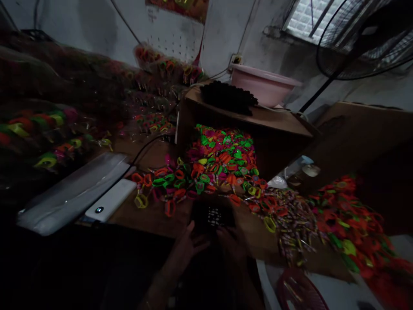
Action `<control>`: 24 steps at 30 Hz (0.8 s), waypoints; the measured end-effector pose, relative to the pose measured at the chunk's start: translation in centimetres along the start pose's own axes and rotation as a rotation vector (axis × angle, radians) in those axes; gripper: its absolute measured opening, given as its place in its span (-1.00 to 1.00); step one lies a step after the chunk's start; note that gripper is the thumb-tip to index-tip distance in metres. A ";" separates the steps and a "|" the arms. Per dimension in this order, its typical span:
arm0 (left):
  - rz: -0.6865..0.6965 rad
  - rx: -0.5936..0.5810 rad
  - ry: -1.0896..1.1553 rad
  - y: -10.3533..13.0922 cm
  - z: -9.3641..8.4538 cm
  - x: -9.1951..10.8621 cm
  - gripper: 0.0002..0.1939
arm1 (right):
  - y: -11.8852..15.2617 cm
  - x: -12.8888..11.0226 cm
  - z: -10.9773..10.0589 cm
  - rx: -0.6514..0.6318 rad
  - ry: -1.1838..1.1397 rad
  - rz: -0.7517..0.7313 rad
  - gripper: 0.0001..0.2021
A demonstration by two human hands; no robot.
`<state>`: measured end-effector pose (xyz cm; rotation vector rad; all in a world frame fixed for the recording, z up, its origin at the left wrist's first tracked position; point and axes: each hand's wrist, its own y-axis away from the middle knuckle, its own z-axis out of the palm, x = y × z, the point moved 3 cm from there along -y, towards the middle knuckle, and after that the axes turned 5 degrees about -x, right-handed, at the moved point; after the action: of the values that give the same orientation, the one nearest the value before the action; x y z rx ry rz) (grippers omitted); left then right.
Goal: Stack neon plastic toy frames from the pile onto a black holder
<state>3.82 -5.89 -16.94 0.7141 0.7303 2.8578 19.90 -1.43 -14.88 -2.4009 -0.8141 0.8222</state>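
A dark, flat rectangular panel (214, 213) with a block of small pale marks sits at the near edge of the table, between my hands; the dim light hides its exact kind. My left hand (187, 247) grips its near left corner, thumb along the side and fingers apart from the thumb. At the near right corner my right hand (232, 243) holds the panel too, its fingers dark and blurred. Just beyond lies a heap of bright plastic toy watches (226, 150) in orange, green, yellow and pink, spilling out of an open cardboard box (280, 122).
A white phone or power bank (112, 200) with a cable lies left, beside clear plastic bags (74, 189). Thin candy-like sticks (295, 219) and orange pieces (351, 224) are piled right. On the box stand a pink basin (263, 84) and a black stack (227, 97). A fan (364, 38) stands behind.
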 end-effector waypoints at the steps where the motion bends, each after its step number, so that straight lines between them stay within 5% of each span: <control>1: 0.014 0.018 -0.019 -0.1 0.0 -0.3 -0.43 | 0.9 0.1 0.3 -0.023 -0.017 -0.008 -0.75; 6: 0.082 0.054 -0.220 -0.1 0.0 0.1 -0.41 | 0.6 1.6 -0.4 -0.126 -0.067 0.075 -0.79; 10: 0.127 -0.104 -0.180 -0.1 0.9 1.0 -0.12 | -1.5 2.0 -1.4 -0.253 -0.119 0.191 -0.84; 14: 0.134 -0.157 -0.092 -0.7 1.3 1.4 -0.03 | -2.5 1.1 -2.5 -0.187 -0.131 0.203 -0.80; 20: -0.075 -0.237 0.048 -1.8 2.4 1.3 -0.34 | -2.7 -0.1 -3.0 -0.158 -0.137 0.117 -0.77; 24: -0.029 -0.281 0.076 -1.1 4.4 2.2 -0.56 | -2.7 -0.3 -2.8 -0.098 -0.133 0.109 -0.78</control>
<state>3.95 -2.63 -13.15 0.5521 0.3310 2.8902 20.55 -0.35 -11.15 -2.5166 -0.7955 1.0154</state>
